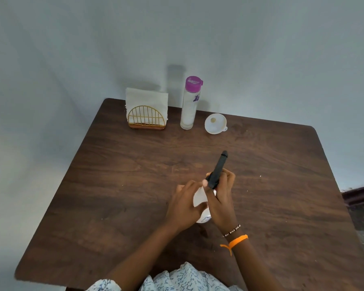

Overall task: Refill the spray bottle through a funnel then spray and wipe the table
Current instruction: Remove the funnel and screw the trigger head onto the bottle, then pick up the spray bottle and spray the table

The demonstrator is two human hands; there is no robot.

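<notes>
two hands meet over a white spray bottle (200, 199) near the middle of a dark wooden table (114, 185). the left hand (184, 206) is wrapped around the bottle's body, fingers closed on it, while the right hand (221, 194) is clenched on the black spray head (216, 170), whose nozzle points up and away from the person. how much liquid the bottle holds cannot be told, as the hands cover most of it. well beyond the hands, at the table's far edge, a clear bottle with a purple cap (189, 103) stands upright, its contents pale. just right of it a white funnel (215, 123) lies empty, mouth facing the person. left of the bottle, a gold wire holder (146, 118) keeps white napkins (146, 97) upright. nothing lies between hands and funnel.
</notes>
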